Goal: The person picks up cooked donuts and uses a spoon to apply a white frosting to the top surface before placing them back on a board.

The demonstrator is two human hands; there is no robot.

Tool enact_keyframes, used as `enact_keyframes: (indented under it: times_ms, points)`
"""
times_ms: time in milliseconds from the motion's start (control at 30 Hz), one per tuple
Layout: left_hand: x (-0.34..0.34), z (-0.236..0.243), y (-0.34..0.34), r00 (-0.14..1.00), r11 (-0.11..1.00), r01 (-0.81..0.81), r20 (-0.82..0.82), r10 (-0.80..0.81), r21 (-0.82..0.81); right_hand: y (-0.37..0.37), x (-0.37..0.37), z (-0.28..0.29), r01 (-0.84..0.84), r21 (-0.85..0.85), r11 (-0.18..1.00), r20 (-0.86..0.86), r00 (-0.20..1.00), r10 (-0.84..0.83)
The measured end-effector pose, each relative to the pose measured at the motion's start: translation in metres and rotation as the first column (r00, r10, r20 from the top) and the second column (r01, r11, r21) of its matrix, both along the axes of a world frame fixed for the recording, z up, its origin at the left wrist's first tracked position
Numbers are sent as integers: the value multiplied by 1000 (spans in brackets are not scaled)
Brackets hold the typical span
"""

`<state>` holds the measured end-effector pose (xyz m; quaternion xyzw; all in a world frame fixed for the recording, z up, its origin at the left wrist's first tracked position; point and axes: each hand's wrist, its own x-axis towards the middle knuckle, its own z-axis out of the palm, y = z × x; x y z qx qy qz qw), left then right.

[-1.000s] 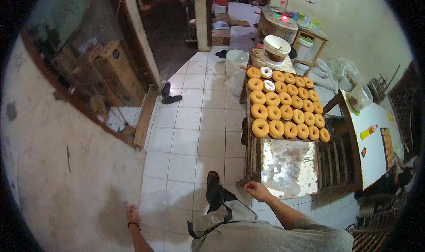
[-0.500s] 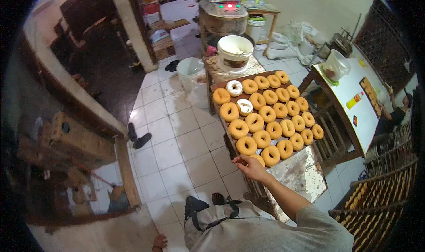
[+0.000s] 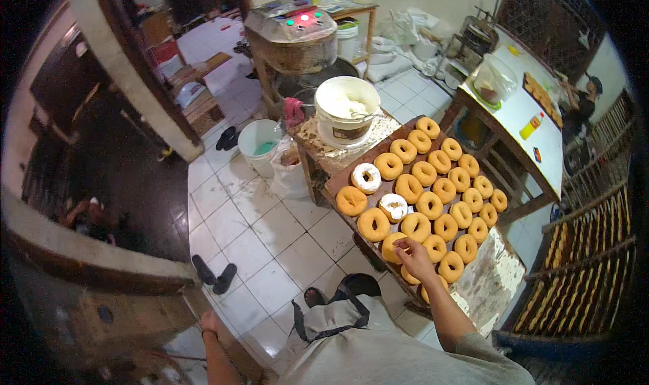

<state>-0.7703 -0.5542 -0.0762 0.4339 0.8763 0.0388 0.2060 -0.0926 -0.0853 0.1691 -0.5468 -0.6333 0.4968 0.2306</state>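
Observation:
My right hand [image 3: 414, 255] is over the near part of a dark tray [image 3: 338, 182] of ring doughnuts, its fingers loosely bent with nothing plainly held. Its fingertips overlap the edge of a plain doughnut [image 3: 390, 248]; whether they touch it I cannot tell. Two doughnuts on the tray's left side carry a white coating: one coated doughnut [image 3: 366, 177] further off, another coated doughnut [image 3: 394, 208] nearer. The rest are plain golden brown. Low at the left, my left hand [image 3: 209, 322] hangs away from the tray, its fingers too small and foreshortened to read.
Beyond the tray stands a white bucket [image 3: 336, 125] of white cream with a utensil in it. A mixing machine [image 3: 291, 43] is behind. At right are a white table [image 3: 520, 108], a seated person [image 3: 583, 104] and a rack [image 3: 574, 270] of dough pieces. Slippers [image 3: 215, 275] lie on the tiles.
My view has shifted forward and turned. My right hand has gone from beside the tray's near left corner to above the doughnuts. My left arm shows more now.

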Motion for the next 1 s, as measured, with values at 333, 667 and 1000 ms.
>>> enact_keyframes:
  times_ms: [333,667,1000]
  points:
    - [156,135,532,662,950,-27,718,-215,310,96,-12,13,311,62,948,21,949,-313]
    - [320,193,713,616,737,553,406,-676,389,307,-145,126,-182,594,783,513,836,-194]
    - [317,181,775,128,671,635,804,-581,383,377,-200,123,-339,288,896,874,476,-101]
